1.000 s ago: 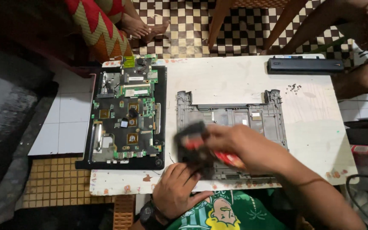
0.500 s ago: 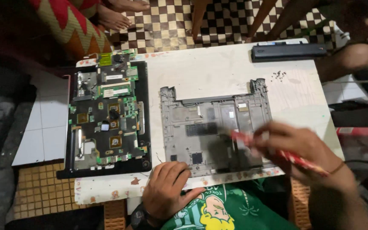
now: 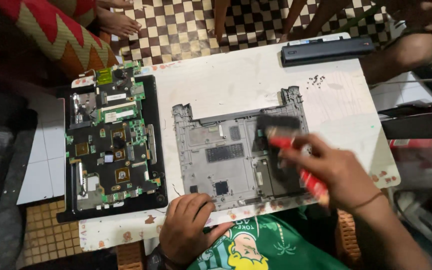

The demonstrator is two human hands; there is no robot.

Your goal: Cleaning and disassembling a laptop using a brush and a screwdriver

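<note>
Right hand [image 3: 343, 172] fingers pinching red-handled brush [image 3: 288, 145], bristles on grey laptop casing [image 3: 226, 160] at table [image 3: 236, 85] centre. Left hand [image 3: 188, 225] fingers curled, pressing casing's near edge, seemingly steadying it. Motherboard [image 3: 111, 145] apart, left.

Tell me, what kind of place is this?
Probably a home or small shop used for laptop repair: an opened laptop with bare circuit board, a grey case shell, loose screws on a low table, checkered floor.
</note>
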